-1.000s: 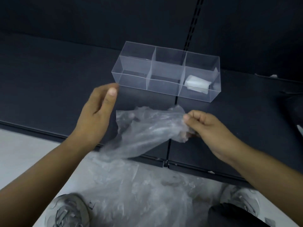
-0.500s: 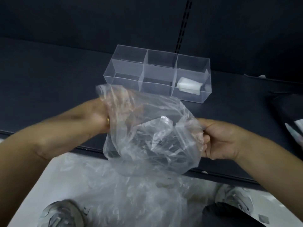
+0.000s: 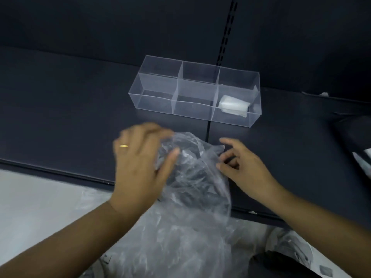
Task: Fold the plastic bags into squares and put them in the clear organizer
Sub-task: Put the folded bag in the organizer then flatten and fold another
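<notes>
A crumpled clear plastic bag (image 3: 192,173) lies partly on the dark shelf (image 3: 60,109), its lower part hanging over the front edge. My left hand (image 3: 140,165), blurred and wearing a ring, grips the bag's upper left part between fingers and thumb. My right hand (image 3: 243,167) is at the bag's right edge with its fingers spread, the thumb tip touching the plastic. The clear organizer (image 3: 152,101) with several compartments stands behind the bag. One folded white bag (image 3: 233,106) lies in its right front compartment.
More loose clear plastic (image 3: 160,247) is heaped below the shelf edge over my lap. A shoe (image 3: 291,247) shows on the pale floor at the lower right. A dark object with something white (image 3: 363,157) sits at the right edge. A dark back wall rises behind the organizer.
The bag, held up and spread between both hands before, has come down onto the shelf. My left hand moved over its top; my right hand loosened its grip.
</notes>
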Motion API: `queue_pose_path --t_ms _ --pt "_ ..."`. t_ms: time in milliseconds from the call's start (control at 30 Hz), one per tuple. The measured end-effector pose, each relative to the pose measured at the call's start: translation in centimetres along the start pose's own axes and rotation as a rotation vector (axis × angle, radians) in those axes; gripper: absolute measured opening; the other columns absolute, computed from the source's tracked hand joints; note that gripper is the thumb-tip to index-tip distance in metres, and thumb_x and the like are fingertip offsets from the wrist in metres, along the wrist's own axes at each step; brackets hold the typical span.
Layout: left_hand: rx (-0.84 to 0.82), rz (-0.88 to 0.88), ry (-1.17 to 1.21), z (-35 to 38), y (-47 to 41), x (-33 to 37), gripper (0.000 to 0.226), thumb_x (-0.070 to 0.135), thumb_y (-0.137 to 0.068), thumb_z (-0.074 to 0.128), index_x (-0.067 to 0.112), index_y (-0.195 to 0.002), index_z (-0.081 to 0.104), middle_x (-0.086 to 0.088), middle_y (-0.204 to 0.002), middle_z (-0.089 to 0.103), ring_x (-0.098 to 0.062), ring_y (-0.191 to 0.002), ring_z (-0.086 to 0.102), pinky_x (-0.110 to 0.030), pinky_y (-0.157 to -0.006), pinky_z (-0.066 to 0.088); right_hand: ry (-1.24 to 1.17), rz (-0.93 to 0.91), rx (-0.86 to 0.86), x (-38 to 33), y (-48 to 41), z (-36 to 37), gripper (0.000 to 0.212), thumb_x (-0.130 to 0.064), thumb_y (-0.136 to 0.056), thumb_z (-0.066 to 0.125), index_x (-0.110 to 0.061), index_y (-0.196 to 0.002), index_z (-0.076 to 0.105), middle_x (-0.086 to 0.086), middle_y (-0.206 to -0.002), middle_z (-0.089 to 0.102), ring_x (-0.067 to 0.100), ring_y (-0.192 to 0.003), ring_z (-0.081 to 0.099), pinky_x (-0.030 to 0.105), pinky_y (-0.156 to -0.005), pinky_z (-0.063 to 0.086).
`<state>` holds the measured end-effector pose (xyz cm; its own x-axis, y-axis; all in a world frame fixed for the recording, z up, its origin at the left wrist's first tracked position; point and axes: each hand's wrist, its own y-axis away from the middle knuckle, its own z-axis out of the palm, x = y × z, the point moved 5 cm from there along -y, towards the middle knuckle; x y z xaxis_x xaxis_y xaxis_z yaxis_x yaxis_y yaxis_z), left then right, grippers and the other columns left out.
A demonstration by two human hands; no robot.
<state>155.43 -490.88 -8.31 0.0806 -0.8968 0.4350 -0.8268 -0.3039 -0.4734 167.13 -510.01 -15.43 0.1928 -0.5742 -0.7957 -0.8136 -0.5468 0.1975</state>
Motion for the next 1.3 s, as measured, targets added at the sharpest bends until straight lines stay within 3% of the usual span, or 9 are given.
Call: queue_pose_path --t_ms 133,267,367,467,700,900,1033,1133,1300 --pt "-0.473 -0.21 -0.075 5.8 0.1 -1.0 0.059 0.063 -0.083 0.053 0.023 -0.126 0.056 0.002 -0.128 0.054 -0.022 -0.121 0.043 -0.034 -0.1 0.03 0.047 -0.019 0.09 0.3 -0.4 0.0 0.039 -0.025 -0.085 0.069 -0.031 -0.121 0.055 -0.011 -0.089 0.057 0.003 -0.075 0.054 0.011 -0.066 0.044" --pt "-0.53 -0.316 -0.045 8.2 -0.2 -3.1 0.046 0.056 -0.079 0.065 0.03 -0.116 0.06 0.008 -0.11 0.059 -0.018 -0.117 0.044 -0.032 -0.096 0.028 0.119 -0.103 0.041 -0.1 -1.7 0.0 0.03 -0.021 -0.081 0.074 -0.032 -0.107 0.064 -0.015 -0.096 0.047 0.002 -0.085 0.049 0.008 -0.074 0.038" --pt "-0.508 -0.371 0.108 8.1 0.1 -3.3 0.01 0.042 -0.083 0.069 0.035 -0.079 0.063 0.014 -0.082 0.062 -0.012 -0.096 0.056 -0.03 -0.09 0.033 0.009 -0.094 0.024 -0.2 -2.4 0.0 0.012 -0.011 -0.081 0.075 -0.022 -0.08 0.068 -0.006 -0.091 0.054 0.001 -0.079 0.05 0.007 -0.074 0.038" --pt "-0.382 -0.491 0.423 6.4 0.4 -3.8 0.019 0.028 -0.087 0.068 0.025 -0.069 0.063 0.011 -0.069 0.066 -0.003 -0.064 0.061 -0.024 -0.073 0.049 -0.261 -0.032 0.025 -0.4 -2.6 -1.3 0.014 -0.005 -0.086 0.066 -0.015 -0.077 0.064 -0.001 -0.1 0.06 0.007 -0.086 0.057 0.014 -0.079 0.043" --pt "-0.117 -0.628 0.777 1.0 0.1 -4.8 0.018 0.023 -0.091 0.06 0.018 -0.075 0.066 0.005 -0.076 0.07 -0.003 -0.072 0.064 -0.011 -0.071 0.05 -0.78 -0.053 0.047 -3.6 -2.1 -6.4 0.025 -0.012 -0.098 0.044 -0.019 -0.081 0.061 0.003 -0.119 0.066 0.014 -0.098 0.059 0.029 -0.09 0.046" --pt "-0.162 -0.642 0.776 0.2 0.9 -4.6 0.024 0.024 -0.095 0.052 0.022 -0.073 0.062 0.006 -0.068 0.066 -0.005 -0.065 0.061 -0.016 -0.066 0.052 -0.347 -0.114 0.382 -4.8 -2.0 -7.6 0.025 -0.025 -0.1 0.049 -0.023 -0.075 0.055 0.006 -0.066 0.053 0.013 -0.061 0.048 0.032 -0.06 0.044" --pt "-0.188 -0.768 0.62 0.1 1.0 -7.0 0.019 0.015 -0.095 0.055 0.007 -0.078 0.061 0.006 -0.057 0.06 -0.01 -0.059 0.056 -0.02 -0.058 0.046 -0.272 -0.08 0.287 -4.8 -2.1 -7.3 0.018 -0.027 -0.092 0.061 -0.023 -0.075 0.064 0.019 -0.069 0.063 0.02 -0.058 0.054 0.036 -0.061 0.047" --pt "-0.179 -0.731 0.498 -0.8 -0.3 -6.6 0.012 0.029 -0.09 0.061 0.017 -0.093 0.063 0.01 -0.083 0.065 -0.012 -0.082 0.063 -0.017 -0.067 0.043 -0.255 -0.106 0.156 -6.4 -2.5 -6.5 0.016 -0.028 -0.089 0.065 -0.023 -0.074 0.066 0.017 -0.06 0.058 0.02 -0.054 0.048 0.029 -0.057 0.043" --pt "-0.753 -0.411 0.705 2.6 -4.6 0.1 0.052 0.059 -0.073 0.066 0.036 -0.119 0.06 0.012 -0.105 0.07 -0.002 -0.098 0.065 -0.019 -0.084 0.046 -0.189 -0.156 -0.124 -10.3 -3.9 -2.4 0.012 -0.024 -0.09 0.065 -0.014 -0.082 0.067 -0.005 -0.054 0.063 0.004 -0.049 0.056 0.016 -0.051 0.046"
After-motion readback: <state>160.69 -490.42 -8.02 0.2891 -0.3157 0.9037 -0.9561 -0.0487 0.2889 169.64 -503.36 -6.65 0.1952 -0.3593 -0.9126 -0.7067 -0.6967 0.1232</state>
